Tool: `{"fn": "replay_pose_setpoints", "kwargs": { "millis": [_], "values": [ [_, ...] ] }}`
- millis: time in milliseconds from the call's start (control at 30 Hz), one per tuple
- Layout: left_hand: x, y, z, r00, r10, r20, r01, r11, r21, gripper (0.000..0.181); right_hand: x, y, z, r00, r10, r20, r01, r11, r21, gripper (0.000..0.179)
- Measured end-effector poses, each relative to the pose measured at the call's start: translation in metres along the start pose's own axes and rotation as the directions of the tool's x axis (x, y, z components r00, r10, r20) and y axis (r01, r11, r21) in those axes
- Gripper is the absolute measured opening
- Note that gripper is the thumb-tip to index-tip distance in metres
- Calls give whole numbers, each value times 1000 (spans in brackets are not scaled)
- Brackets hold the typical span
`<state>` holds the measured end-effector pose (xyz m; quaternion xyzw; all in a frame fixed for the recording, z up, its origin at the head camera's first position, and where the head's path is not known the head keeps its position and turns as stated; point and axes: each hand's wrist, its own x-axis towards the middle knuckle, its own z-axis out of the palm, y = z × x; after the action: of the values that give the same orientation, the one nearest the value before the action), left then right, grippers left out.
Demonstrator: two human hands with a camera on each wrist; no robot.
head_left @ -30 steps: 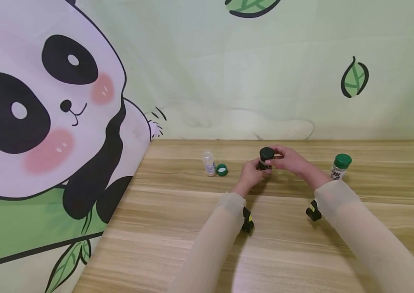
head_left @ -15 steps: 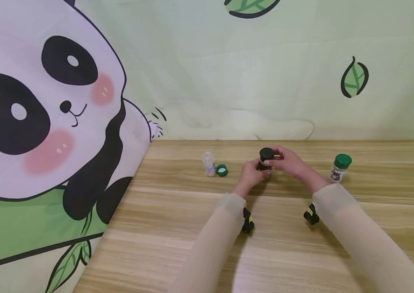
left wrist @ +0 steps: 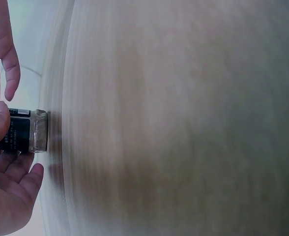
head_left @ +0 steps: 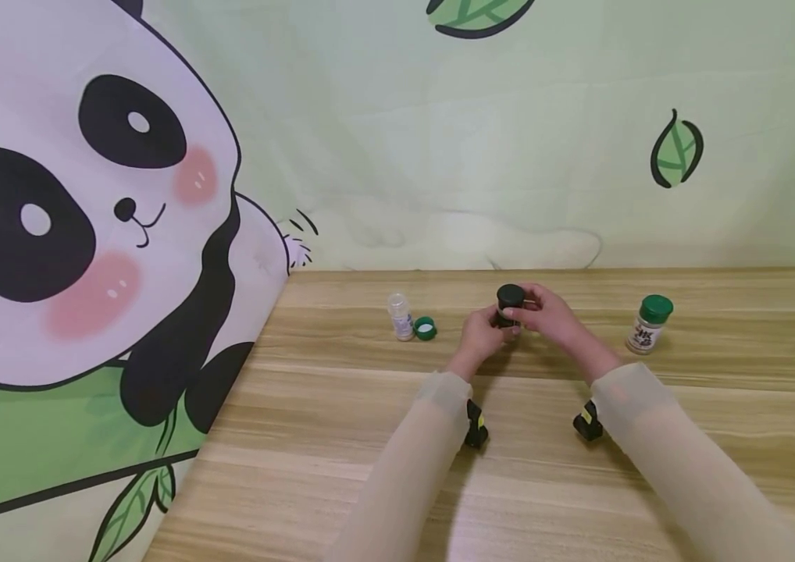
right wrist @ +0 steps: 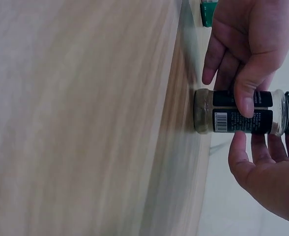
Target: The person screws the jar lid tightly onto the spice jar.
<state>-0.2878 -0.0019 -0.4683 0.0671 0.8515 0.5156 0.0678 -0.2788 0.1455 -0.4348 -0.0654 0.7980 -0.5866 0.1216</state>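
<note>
A spice bottle point(right wrist: 223, 120) with a black cap point(head_left: 510, 293), a dark label and a barcode stands upright near the back of the wooden table. My left hand point(head_left: 482, 334) grips its body from the left, the thumb point(right wrist: 245, 98) lying across the label. From the other side my right hand point(head_left: 550, 314) holds the cap end, its thumb on the cap's near side. In the right wrist view the fingers of my right hand point(right wrist: 274, 182) run along behind the bottle toward the cap. Brownish contents show through the glass at the base.
Left of my hands, a small clear bottle point(head_left: 401, 318) without a lid stands beside a green cap point(head_left: 425, 328) lying on the table point(head_left: 341, 437). A green-lidded shaker point(head_left: 645, 336) with a white label stands to the right. A panda-printed cloth point(head_left: 397, 140) hangs behind.
My right wrist and forearm have swung slightly left and down, uncovering the green-lidded shaker. The fingers of my right hand stay at the black cap; my left hand keeps its place.
</note>
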Motion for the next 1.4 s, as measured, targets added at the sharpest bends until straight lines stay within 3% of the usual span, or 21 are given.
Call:
{"fn": "replay_pose_setpoints", "kwargs": {
  "millis": [567, 967, 1200, 1400],
  "values": [
    [0, -1, 0, 1000, 27, -13, -26, 999, 29, 41, -3, 4, 16, 990, 52, -128, -33, 988, 150, 68],
    [1, -3, 0, 999, 47, -21, -46, 997, 59, 36, -1, 5, 26, 973, 39, -227, 8, 979, 202, 63],
    [1, -2, 0, 999, 47, -28, -44, 994, 97, 36, -2, 5, 20, 986, 19, -168, 8, 988, 157, 73],
    [0, -1, -1, 1000, 7, -8, -6, 999, 32, 35, 1, 4, 4, 999, -33, -36, 34, 999, 31, 76]
  ]
}}
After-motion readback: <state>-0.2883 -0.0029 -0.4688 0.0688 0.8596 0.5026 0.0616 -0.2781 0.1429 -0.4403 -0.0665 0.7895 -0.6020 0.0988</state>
